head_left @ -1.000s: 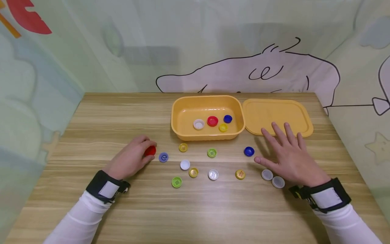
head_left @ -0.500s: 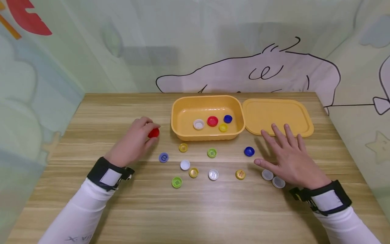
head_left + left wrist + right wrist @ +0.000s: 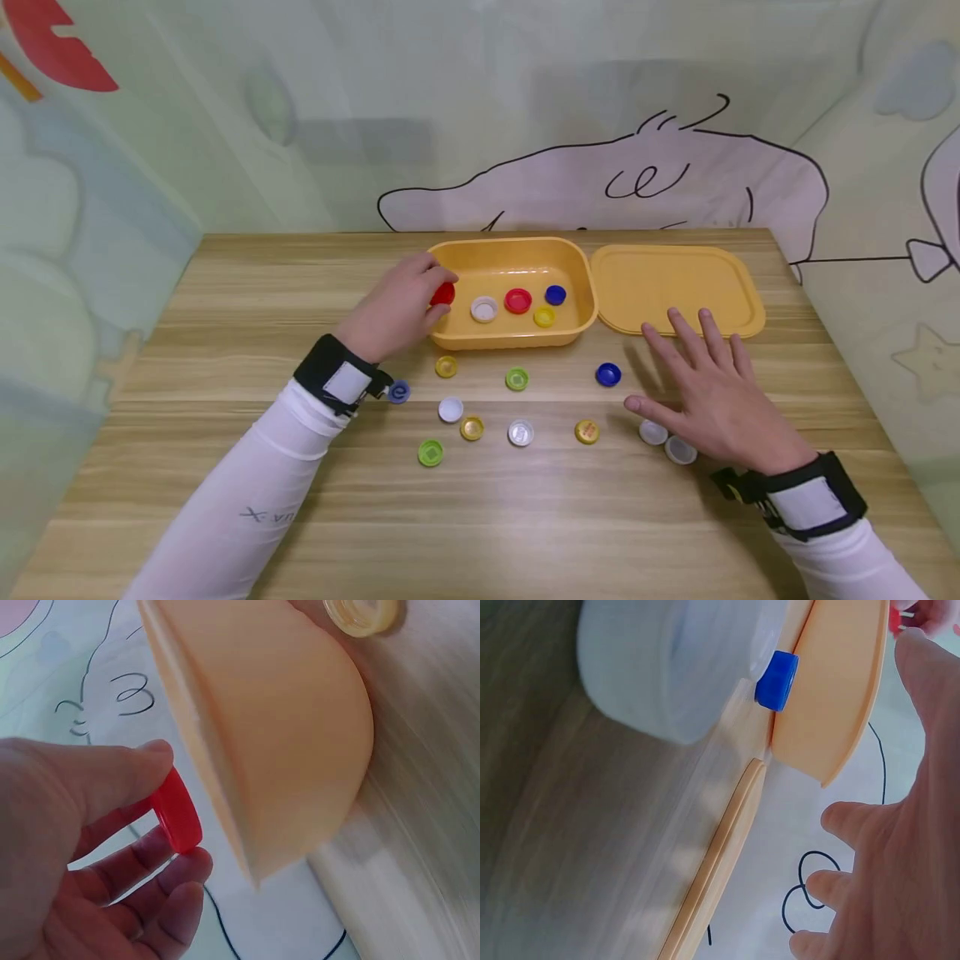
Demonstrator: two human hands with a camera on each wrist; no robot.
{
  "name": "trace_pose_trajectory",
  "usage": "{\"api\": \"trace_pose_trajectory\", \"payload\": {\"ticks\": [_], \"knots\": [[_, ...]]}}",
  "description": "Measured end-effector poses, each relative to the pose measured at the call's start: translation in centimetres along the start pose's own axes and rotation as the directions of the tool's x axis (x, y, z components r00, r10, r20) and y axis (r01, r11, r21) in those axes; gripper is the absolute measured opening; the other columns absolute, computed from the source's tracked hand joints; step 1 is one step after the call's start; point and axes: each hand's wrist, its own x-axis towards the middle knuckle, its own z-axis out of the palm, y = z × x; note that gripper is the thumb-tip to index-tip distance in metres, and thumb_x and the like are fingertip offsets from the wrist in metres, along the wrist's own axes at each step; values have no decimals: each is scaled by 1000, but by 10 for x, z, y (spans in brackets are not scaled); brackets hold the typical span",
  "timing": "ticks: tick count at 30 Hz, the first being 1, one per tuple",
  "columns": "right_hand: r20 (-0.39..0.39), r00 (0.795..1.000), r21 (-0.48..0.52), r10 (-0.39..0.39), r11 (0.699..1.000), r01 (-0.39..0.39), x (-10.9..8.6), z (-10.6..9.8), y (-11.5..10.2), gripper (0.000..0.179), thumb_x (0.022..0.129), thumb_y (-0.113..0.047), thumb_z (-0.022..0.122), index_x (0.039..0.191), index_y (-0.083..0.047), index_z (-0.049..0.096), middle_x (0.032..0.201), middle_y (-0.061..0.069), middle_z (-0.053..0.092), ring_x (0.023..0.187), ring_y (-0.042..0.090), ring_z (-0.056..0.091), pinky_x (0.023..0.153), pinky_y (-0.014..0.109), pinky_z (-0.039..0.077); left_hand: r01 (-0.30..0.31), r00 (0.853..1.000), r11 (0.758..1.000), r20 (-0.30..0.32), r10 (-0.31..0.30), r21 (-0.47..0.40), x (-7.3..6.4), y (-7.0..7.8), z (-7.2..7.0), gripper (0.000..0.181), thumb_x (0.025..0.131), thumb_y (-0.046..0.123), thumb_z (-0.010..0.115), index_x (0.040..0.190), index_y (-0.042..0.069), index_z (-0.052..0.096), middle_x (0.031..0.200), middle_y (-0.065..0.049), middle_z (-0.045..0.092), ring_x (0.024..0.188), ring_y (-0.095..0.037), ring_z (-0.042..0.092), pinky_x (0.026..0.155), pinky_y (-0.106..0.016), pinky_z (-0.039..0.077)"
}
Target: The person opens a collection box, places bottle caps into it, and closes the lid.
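Observation:
Between thumb and fingers, my left hand (image 3: 397,307) pinches a red bottle cap (image 3: 178,811), held over the left end of a yellow plastic box (image 3: 517,340). In the left wrist view the cap is tilted on edge just outside the box rim. Inside the box lie a white cap (image 3: 483,309), another red cap (image 3: 517,301), a blue cap (image 3: 555,295) and a yellow cap (image 3: 544,316). My right hand (image 3: 720,408) has its fingers spread, between the box's yellow lid (image 3: 675,283) and two pale grey caps (image 3: 680,450).
Several loose caps lie in front of the box, among them a dark blue cap (image 3: 608,374), a green cap (image 3: 431,452), a gold cap (image 3: 587,431) and a silver-white cap (image 3: 521,432). A light blue cap (image 3: 399,392) is beside my left wristband. A printed curtain stands behind the wooden table (image 3: 480,533).
My left hand has carried the red cap up and to the right, from the table's left side to over the box's left end. The right hand has stayed nearly still.

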Motion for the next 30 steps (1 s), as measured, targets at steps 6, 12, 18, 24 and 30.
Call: {"api": "trace_pose_trajectory", "payload": {"ticks": [6,12,18,24,30], "knots": [[-14,1000,4,-6,1000,6,-3,-1,-2,93,82,-73,47,152,-23,12,155,10,-7,133,31,-19,103,64,-13,25,999,997,42,-29,79,16,5,13,40,84,25,71,119,9,59,109,-8,50,93,-20,41,87,-43,43],[-28,1000,7,-15,1000,15,-4,-4,-4,93,81,-73,48,152,-23,13,156,10,-5,133,32,-18,103,65,-11,52,996,992,72,-61,114,21,5,21,36,83,27,72,114,11,61,99,-4,47,90,-19,41,86,-46,36],[-26,1000,12,-11,1000,12,-6,-5,-5,94,81,-73,48,152,-23,13,156,11,-4,134,32,-16,104,65,-10,61,993,989,90,-73,136,23,5,23,42,85,25,70,123,12,58,109,-6,50,99,-21,42,92,-49,34],[-29,999,22,-15,1000,16,-9,-9,-5,94,81,-72,49,152,-22,14,155,12,-2,134,31,-15,105,65,-7,70,995,990,57,-77,125,19,5,16,51,85,26,70,130,11,52,124,-9,48,111,-27,40,95,-51,33],[10,1000,72,-10,997,9,-12,-18,-7,94,80,-72,50,151,-21,15,155,15,5,135,37,-1,101,70,14,90,995,990,40,-94,109,8,0,7,54,85,31,69,132,12,50,130,-11,45,120,-31,36,99,-55,31]]}}
